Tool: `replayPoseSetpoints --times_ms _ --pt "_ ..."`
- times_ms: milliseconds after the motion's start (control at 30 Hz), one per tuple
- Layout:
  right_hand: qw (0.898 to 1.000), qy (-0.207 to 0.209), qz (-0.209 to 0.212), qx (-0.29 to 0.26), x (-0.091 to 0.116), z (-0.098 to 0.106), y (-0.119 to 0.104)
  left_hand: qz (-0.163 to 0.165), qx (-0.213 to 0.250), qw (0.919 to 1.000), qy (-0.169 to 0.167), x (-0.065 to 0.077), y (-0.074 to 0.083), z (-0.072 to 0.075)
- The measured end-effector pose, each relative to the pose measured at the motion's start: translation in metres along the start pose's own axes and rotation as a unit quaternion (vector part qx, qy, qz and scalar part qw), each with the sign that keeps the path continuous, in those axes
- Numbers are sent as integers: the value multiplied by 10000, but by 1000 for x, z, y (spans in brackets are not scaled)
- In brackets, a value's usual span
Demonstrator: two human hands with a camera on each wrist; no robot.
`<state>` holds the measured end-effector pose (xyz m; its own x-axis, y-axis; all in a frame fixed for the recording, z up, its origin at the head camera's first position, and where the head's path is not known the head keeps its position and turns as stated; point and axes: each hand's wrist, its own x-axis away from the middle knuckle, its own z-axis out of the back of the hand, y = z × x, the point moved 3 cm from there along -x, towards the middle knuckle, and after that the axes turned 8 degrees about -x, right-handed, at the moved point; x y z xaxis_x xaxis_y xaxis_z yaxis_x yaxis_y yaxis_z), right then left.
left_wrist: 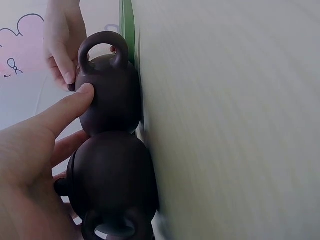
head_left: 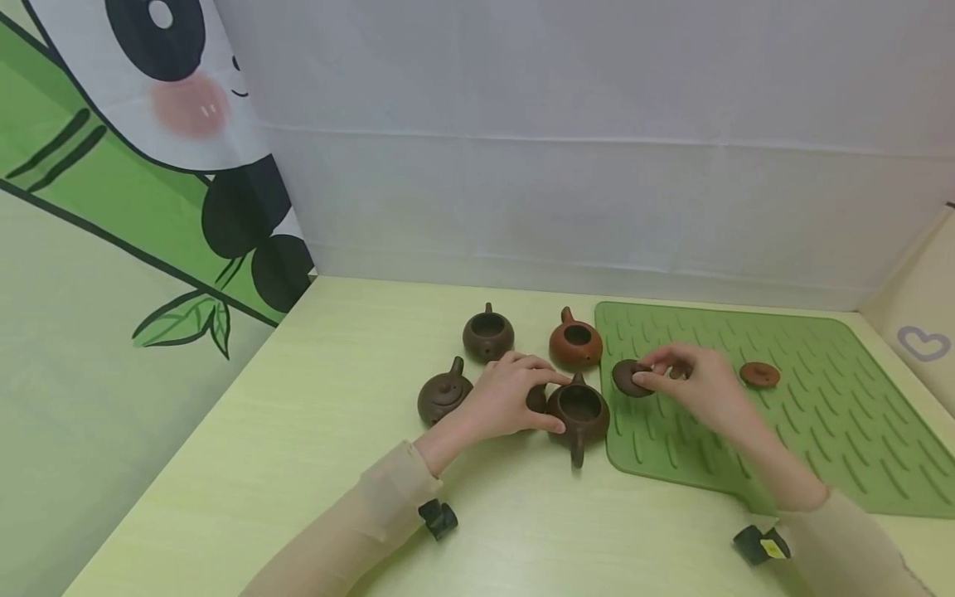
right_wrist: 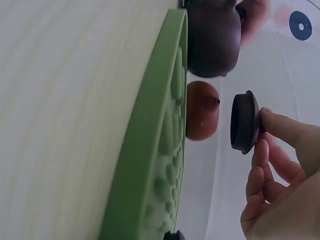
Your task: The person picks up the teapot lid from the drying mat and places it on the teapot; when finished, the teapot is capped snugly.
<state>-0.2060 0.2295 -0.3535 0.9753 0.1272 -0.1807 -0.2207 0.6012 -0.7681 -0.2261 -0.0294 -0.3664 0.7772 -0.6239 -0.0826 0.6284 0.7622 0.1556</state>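
Observation:
A dark brown teapot [head_left: 579,414] without its lid stands on the table at the left edge of the green mat, handle toward me. My left hand [head_left: 506,396] grips its body, the thumb on the near side and fingers on the far side. Above the mat's left part, my right hand [head_left: 697,383] pinches a dark round lid [right_wrist: 244,122] by its knob, its hollow underside turned toward the teapots. A second dark teapot with its lid on [left_wrist: 114,180] stands right behind the gripped one in the left wrist view, under my left palm.
An uncovered dark teapot [head_left: 488,338] and an uncovered reddish teapot [head_left: 576,348] stand farther back. Left of my left hand is a lidded teapot [head_left: 442,400]. On the ridged green mat [head_left: 836,414] lie a reddish lid [head_left: 759,375] and a dark lid [head_left: 680,370], partly hidden by my right hand.

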Motion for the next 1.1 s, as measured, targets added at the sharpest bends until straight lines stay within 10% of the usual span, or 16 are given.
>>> replayPoseSetpoints --times_ms 1100 --pt "9971 -201 164 -710 8 -48 -33 58 -61 10000 11 -2 0 -1"
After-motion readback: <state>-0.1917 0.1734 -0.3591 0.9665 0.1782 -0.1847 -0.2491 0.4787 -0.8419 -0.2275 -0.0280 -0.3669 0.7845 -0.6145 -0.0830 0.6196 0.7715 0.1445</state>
